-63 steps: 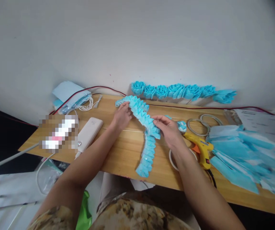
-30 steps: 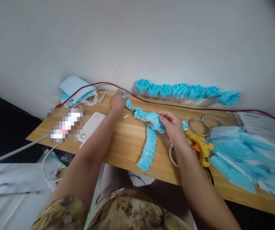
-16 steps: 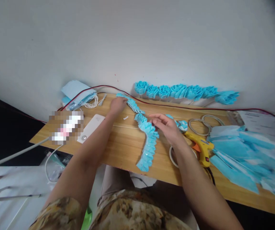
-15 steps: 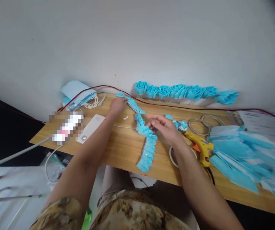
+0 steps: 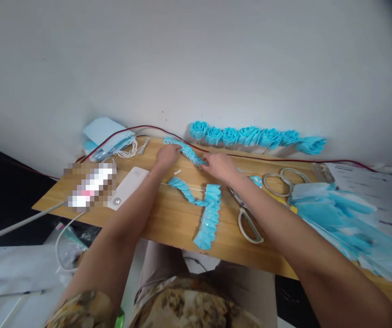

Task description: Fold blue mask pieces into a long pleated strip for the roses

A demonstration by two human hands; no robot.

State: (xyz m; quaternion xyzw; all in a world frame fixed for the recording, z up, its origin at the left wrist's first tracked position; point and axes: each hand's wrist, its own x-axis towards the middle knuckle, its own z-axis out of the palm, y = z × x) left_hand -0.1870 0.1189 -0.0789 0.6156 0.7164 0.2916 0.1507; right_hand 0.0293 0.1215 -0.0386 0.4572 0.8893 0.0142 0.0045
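A pleated blue strip [image 5: 189, 153] lies along the back of the wooden table. My left hand [image 5: 169, 157] pinches it near its upper left part. At the strip's right end, the fingers of my right hand [image 5: 220, 167] are closed on the edge; their tips are partly hidden. Closer to me lies a second pleated blue strip [image 5: 209, 218], apart from both hands, with a thinner length curling off to the left. Scissors [image 5: 250, 228] with pale handles lie beneath my right forearm, which covers part of them.
Several blue flowers [image 5: 230, 136] lean along the wall behind a red-black cable [image 5: 151, 126]. On the left are a white box [image 5: 130, 182] and folded blue sheets [image 5: 105, 132]. Loose blue pieces [image 5: 332, 205], tape rings [image 5: 277, 182] and a printed sheet [image 5: 376, 187] are on the right.
My right hand has moved up and left from the nearer strip to the end of the back strip. The nearer strip's upper part now falls to the left. The scissors have come into view.
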